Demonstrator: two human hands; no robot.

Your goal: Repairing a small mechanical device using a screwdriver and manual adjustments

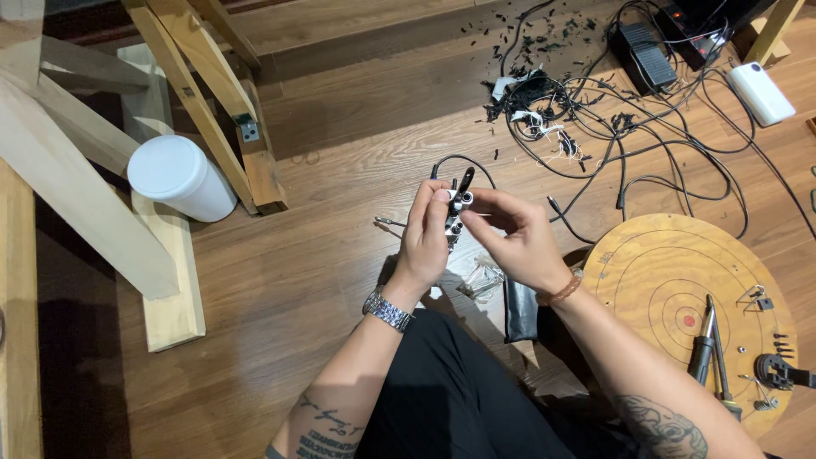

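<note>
Hands meet over the floor, both closed on one small metal connector (457, 212) w/ a black tip sticking up. Left hand (427, 234) wraps the part from its side, fingers curled round it, thumb on top; steel watch (388, 309) on that wrist. Right hand (517, 238) pinches the same part from the other side w/ thumb and forefinger, rest of fingers bent under; brown bead bracelet (562, 291) on that wrist. Thin black cable (459, 159) loops up from the part, behind the hands.

Below the hands, on the floor: clear plastic bag (481, 280) and a black pouch (519, 309), just beside the person's knee in black trousers.

Near right: round wooden board (654, 255) w/ ring marks and a red centre dot; soldering iron (702, 344) lies near its right edge, plus small metal bits and a black clip part (775, 371).

Further up: tangle of black wires (612, 127) w/ black scraps scattered, black box (643, 55), white power bank (760, 92) at top right corner of view.

Left: white cylindrical tub (180, 177) beside pale wooden frame legs (200, 102).
</note>
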